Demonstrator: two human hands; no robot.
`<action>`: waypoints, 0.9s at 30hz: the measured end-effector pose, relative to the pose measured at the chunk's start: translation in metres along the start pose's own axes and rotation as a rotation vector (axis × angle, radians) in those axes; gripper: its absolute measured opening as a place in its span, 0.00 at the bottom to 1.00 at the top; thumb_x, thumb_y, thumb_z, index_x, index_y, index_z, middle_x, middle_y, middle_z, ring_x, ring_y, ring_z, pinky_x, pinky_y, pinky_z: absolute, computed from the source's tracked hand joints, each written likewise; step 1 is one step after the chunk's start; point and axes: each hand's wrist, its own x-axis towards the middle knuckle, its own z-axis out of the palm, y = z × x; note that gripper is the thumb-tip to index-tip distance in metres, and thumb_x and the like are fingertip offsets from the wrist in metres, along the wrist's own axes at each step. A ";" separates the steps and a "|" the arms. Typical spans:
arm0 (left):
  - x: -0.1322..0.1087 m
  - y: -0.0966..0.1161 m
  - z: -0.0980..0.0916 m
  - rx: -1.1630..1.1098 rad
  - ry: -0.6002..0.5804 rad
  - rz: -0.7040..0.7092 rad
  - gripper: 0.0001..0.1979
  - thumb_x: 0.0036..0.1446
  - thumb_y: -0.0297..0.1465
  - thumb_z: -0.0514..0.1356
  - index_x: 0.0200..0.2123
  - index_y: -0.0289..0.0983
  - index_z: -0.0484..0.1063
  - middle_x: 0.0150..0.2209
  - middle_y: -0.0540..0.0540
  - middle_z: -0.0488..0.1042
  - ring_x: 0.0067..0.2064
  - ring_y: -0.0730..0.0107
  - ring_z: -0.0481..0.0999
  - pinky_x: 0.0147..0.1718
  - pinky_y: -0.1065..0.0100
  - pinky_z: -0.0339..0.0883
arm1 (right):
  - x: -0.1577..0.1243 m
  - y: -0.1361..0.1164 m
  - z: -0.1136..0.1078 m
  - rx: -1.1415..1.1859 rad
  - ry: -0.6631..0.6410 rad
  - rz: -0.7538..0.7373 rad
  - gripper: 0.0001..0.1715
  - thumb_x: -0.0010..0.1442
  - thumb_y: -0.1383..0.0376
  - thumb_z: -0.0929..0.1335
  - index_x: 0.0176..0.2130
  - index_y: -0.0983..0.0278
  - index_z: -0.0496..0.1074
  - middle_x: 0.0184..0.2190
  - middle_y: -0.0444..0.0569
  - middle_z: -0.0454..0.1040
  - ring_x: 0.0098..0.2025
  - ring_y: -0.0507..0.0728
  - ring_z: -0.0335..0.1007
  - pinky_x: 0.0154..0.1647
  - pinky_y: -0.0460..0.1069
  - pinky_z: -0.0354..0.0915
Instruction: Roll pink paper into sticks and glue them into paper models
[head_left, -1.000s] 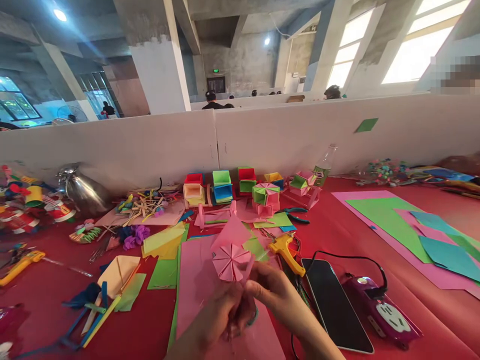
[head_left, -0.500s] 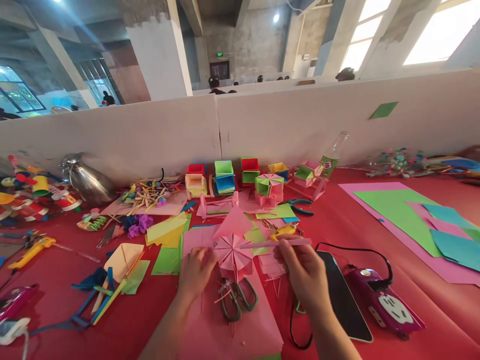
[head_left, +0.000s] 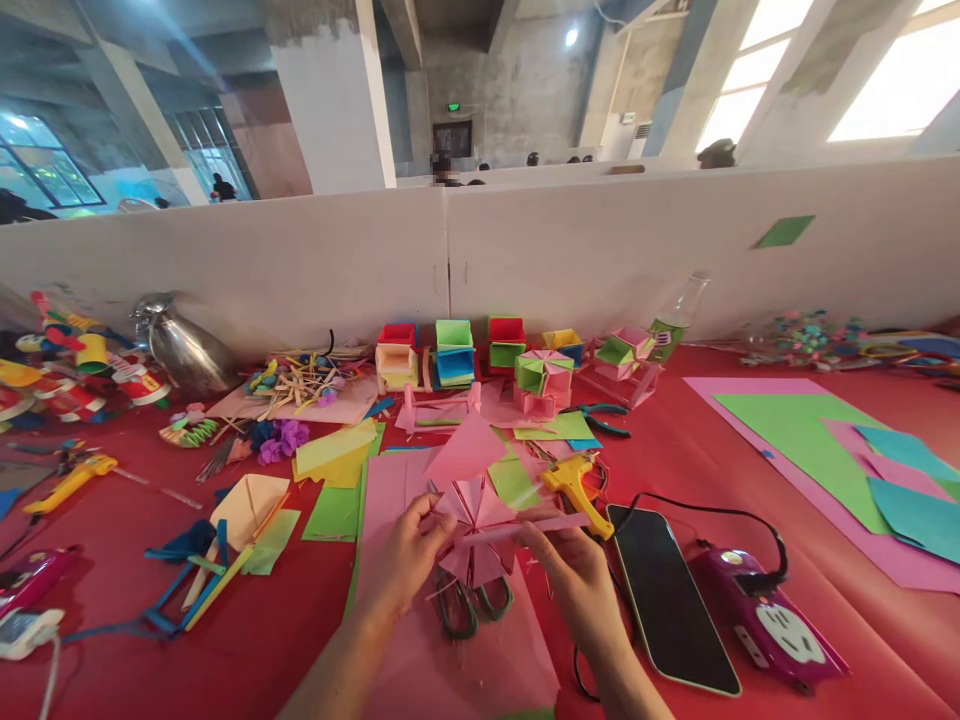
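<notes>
Wheel, folded from pink paper, sits between the two hands, over the scissors and the pink sheet. Left hand pinches its left edge between thumb and fingers. Right hand, just right of it, grips a pink strip that reaches across the wheel's front.

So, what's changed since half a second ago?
The right hand has moved left, carrying the pink strip it holds farther across the pink paper wheel and uncovering more of the yellow glue gun. The left hand has edged right, its fingers now at the wheel's left edge. The scissors and phone lie where they were.
</notes>
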 end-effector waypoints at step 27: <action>-0.018 0.032 -0.002 -0.059 0.230 0.206 0.12 0.52 0.40 0.58 0.33 0.37 0.70 0.35 0.47 0.73 0.38 0.66 0.70 0.37 0.70 0.62 | -0.024 -0.031 -0.006 -0.471 0.024 -0.761 0.14 0.54 0.76 0.64 0.39 0.62 0.67 0.29 0.47 0.71 0.37 0.56 0.69 0.41 0.55 0.66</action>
